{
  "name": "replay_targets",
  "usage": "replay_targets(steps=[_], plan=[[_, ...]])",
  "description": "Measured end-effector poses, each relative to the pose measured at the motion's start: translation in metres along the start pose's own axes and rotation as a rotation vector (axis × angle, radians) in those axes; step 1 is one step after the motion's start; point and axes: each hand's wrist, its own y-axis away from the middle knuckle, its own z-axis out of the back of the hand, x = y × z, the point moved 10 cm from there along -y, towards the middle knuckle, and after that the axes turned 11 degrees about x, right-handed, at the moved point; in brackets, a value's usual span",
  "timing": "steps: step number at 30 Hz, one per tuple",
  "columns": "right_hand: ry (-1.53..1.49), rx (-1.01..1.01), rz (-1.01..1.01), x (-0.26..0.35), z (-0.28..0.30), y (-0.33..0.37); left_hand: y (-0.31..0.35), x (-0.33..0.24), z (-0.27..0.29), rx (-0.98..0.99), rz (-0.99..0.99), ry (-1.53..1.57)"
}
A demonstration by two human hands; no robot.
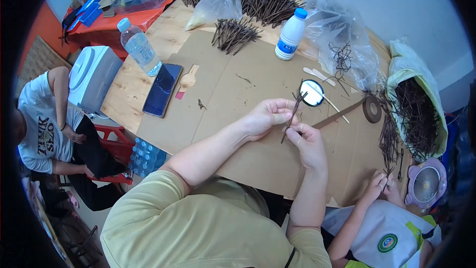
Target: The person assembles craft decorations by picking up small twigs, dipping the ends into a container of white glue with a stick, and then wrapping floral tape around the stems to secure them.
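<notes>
My left hand [270, 118] pinches a thin dark brown branched twig [296, 103], its forked tips pointing up and away from me. Lower on the same twig, my right hand [308, 144] closes its fingers around the stem. From beside my right hand a brown strip of tape runs to a brown tape roll [372, 109] on the right. Just beyond my hands lies a small round dish of white paste [312, 92], partly behind the twig tips. A thin wooden stick [337, 109] rests across its edge. Flat cardboard [223, 104] lies under everything.
A phone [162, 90] and a clear bottle [140, 47] stand left; a white bottle [291, 34] stands at the back. Twig bundles [235, 34] and plastic bags [218, 5] line the far side. A sack of twigs [416, 114] and another person's hands [382, 186] are right.
</notes>
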Motion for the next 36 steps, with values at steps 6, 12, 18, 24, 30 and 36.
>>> replay_targets(steps=[6, 12, 18, 24, 30, 36], plan=[[0.044, -0.092, 0.027, -0.001, 0.008, 0.000, 0.001, 0.001, 0.008, -0.071, -0.010, -0.254], [0.193, -0.116, 0.037, -0.001, 0.018, 0.000, 0.003, -0.005, 0.012, -0.134, 0.030, -0.269], [0.049, -0.027, -0.013, -0.004, 0.007, -0.001, 0.002, 0.002, 0.008, -0.073, 0.024, -0.066], [-0.094, -0.044, 0.032, -0.004, 0.006, -0.001, 0.000, 0.002, 0.005, -0.082, -0.010, 0.011], [0.267, -0.143, 0.130, 0.011, 0.014, 0.001, 0.002, 0.000, 0.013, -0.113, -0.015, -0.251], [0.281, -0.123, 0.087, 0.012, 0.015, 0.003, 0.004, 0.000, 0.010, -0.118, 0.031, -0.175]])
